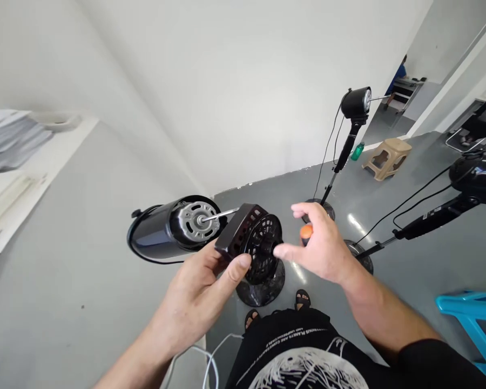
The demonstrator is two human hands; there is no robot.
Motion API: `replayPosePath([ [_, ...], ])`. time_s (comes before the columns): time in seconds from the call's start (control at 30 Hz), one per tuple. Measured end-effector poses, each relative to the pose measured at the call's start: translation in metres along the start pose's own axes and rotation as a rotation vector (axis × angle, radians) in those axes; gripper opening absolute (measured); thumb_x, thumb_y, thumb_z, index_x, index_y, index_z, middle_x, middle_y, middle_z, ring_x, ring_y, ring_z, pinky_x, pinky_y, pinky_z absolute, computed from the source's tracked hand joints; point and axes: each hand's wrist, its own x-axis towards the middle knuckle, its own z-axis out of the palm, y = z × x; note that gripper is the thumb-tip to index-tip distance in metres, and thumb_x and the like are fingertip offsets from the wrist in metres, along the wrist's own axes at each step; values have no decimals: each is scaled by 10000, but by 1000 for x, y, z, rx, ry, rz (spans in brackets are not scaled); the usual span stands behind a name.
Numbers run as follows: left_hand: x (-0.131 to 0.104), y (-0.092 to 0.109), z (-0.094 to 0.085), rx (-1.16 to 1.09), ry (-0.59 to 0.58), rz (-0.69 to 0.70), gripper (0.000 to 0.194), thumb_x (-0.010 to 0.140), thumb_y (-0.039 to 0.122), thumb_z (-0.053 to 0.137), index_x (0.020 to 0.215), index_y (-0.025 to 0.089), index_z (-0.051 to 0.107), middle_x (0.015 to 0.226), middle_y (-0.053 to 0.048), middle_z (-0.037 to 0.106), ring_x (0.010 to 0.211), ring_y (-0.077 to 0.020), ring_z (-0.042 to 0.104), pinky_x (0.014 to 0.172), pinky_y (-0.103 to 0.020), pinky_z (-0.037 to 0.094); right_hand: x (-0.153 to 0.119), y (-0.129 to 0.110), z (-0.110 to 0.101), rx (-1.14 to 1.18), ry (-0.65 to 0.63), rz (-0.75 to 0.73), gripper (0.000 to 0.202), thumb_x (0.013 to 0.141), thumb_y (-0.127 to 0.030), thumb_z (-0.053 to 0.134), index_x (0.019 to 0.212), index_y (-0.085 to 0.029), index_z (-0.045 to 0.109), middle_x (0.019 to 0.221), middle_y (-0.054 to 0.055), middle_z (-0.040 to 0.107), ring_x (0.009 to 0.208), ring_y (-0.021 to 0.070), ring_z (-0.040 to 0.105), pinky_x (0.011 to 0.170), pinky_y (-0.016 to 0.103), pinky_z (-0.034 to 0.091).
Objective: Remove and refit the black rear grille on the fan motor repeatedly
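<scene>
My left hand (206,289) grips a black slotted plastic part (243,229) from its left side, thumb on its rim. Against the front of that part is a round black vented disc (263,248) with a central hub. My right hand (322,246) is just right of the disc, thumb tip at the hub and index finger spread away. In its palm is a tool handle with an orange end (306,232); the rest of the tool is hidden. Behind the black part, a black fan motor housing (156,232) shows its silver motor face (198,220), with a metal shaft (222,214) pointing toward the part.
Two more fan motors (354,102) on stands are to the right, with hanging cables. A beige stool (386,156), green bottle (357,151) and blue stool (470,313) stand on the floor. Papers (14,140) lie on a shelf at left. A person (399,73) is far off.
</scene>
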Motion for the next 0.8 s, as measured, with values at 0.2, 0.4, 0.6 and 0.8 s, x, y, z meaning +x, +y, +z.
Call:
replayPosePath([
  [0.2,-1,3,15,15,39,-75,425,944,639,645,981,230,758,890,-63,806,793,-248,742,690,-338,626,0,-2,24,-189,-345,-9,1590,494,-533,1049,1773,-274,140,1732,245,290,1314,521,613,1097,825,492],
  [0.4,6,17,14,28,-10,-37,353,954,572,632,958,236,743,880,-53,815,789,-235,768,680,-322,618,10,12,35,-167,-425,-65,1721,534,-684,1002,1761,-216,-110,1772,256,235,1601,490,363,1264,743,408],
  [0.6,16,27,15,169,-11,-42,330,925,529,589,873,223,701,766,-47,779,633,-219,704,536,-320,518,16,1,22,-169,-377,-111,1621,579,-755,954,1763,-171,14,1752,291,246,1614,535,309,1267,834,309],
  [0.8,21,17,2,-196,-112,18,281,940,487,673,952,211,722,878,-49,809,768,-204,750,654,-295,619,17,-1,21,-146,-293,-118,1615,559,-663,1003,1759,-225,15,1773,246,204,1647,502,253,1298,812,286],
])
